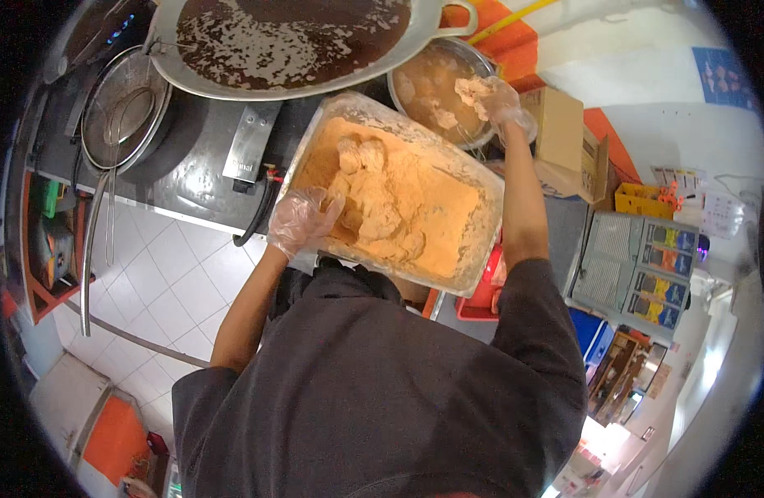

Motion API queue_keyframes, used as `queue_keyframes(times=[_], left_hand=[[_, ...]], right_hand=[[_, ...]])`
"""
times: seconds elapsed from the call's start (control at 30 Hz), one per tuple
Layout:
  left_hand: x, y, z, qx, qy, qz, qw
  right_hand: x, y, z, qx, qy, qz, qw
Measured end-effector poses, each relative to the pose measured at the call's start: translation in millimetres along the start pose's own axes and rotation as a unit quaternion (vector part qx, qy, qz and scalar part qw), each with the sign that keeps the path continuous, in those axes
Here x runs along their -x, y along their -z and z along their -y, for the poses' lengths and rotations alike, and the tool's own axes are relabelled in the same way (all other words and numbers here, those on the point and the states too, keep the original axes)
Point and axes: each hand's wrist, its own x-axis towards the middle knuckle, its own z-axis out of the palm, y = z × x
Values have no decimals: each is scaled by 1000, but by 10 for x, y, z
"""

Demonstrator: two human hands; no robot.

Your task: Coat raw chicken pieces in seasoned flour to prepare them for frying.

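Observation:
My right hand, in a clear plastic glove, holds a flour-coated piece of what looks like chicken. It is above a metal bowl of cloudy liquid with pale pieces in it. A rectangular tub in front of me contains orange-tinted flour. Several coated meat pieces lie heaped in that flour. My left hand, also gloved, is over the tub's left side with thumb and fingers apart, close to the heap. Whether its fingertips touch a piece is unclear.
A large metal wok of dark, foamy oil stands beyond the tub. At the left, a long-handled wire strainer rests over a pot. A cardboard box is beside my right forearm, and a red basket sits below the tub's right corner.

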Motion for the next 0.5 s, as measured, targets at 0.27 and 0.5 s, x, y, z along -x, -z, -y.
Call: queue_keyframes(times=[0.27,0.5], left_hand=[[-79,-72,15,0,-92,-70,993],[-23,40,-2,23,46,79,996]], right_hand=[[-887,-303,-352,247,22,60,967],[1112,-382,744,383,320,-7,867]])
